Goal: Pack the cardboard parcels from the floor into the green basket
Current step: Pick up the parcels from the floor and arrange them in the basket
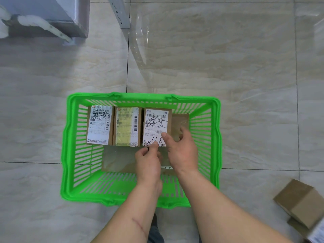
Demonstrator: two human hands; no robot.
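Observation:
A green basket point(70, 151) stands on the tiled floor below me. Three labelled cardboard parcels lie side by side along its far side: a left parcel point(100, 127), a middle parcel point(127, 127) with a yellowish label, and a right parcel point(156, 123). A flat brown parcel point(119, 160) lies under them on the basket bottom, and another brown piece point(180, 120) shows at the right. My right hand point(182, 148) grips the right parcel's near right corner. My left hand point(149, 162) pinches its near edge.
Two more cardboard parcels point(301, 202) lie on the floor at the lower right, partly cut off by the frame. A grey metal cabinet base point(52, 16) and a metal bracket point(121, 13) stand at the top left.

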